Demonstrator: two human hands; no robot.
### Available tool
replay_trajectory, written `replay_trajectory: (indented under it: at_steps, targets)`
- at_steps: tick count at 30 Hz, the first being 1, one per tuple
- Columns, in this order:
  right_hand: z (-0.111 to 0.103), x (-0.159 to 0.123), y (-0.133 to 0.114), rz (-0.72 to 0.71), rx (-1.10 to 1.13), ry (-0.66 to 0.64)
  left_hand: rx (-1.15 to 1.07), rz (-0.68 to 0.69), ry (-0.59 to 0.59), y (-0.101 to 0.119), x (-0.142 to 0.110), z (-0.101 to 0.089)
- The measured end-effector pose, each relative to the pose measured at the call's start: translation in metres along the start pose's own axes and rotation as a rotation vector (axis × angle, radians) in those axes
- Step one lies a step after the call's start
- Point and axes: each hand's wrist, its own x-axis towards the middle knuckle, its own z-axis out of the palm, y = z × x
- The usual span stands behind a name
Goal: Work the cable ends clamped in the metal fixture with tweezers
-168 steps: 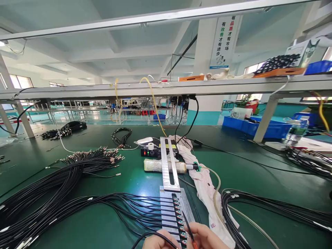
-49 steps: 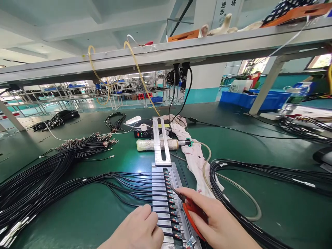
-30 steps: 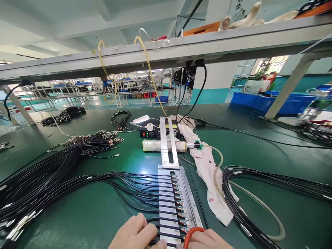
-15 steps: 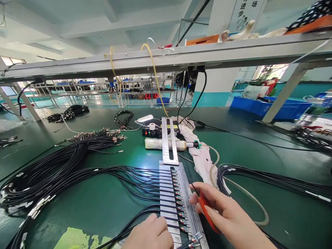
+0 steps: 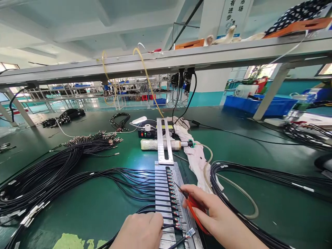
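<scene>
- Your right hand (image 5: 220, 221) grips red-handled tweezers (image 5: 193, 207), tips at the long metal slotted fixture (image 5: 166, 193) on the green bench (image 5: 90, 207).
- Your left hand (image 5: 140, 231) lies curled on black cables (image 5: 124, 180) entering it.

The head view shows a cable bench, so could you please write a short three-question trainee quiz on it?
1. True or false: the right hand holds a red-handled tool.
2. Which does the left hand press on? A) white cloth B) black cables on the metal fixture C) the control box
3. Fill in: the cloth lies to the ___ of the fixture.

Key: 1 true; 2 B; 3 right.
</scene>
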Motion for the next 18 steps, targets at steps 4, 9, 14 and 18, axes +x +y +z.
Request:
replay_trajectory:
  at_steps: [4, 9, 14, 18]
  targets:
    - [0.0, -0.001, -0.003, 0.013, -0.007, -0.014, 0.074, 0.068, 0.101, -0.003, 0.001, 0.008]
    - [0.0, -0.002, -0.007, 0.005, -0.01, -0.039, 0.106, 0.134, 0.15, -0.001, -0.002, 0.015]
    - [0.001, -0.003, -0.005, -0.025, -0.045, -0.055, 0.07, 0.124, 0.143, 0.0, 0.004, 0.01]
    - [0.003, -0.007, -0.003, -0.02, -0.103, -0.056, 0.031, 0.114, 0.178, 0.002, 0.012, 0.009]
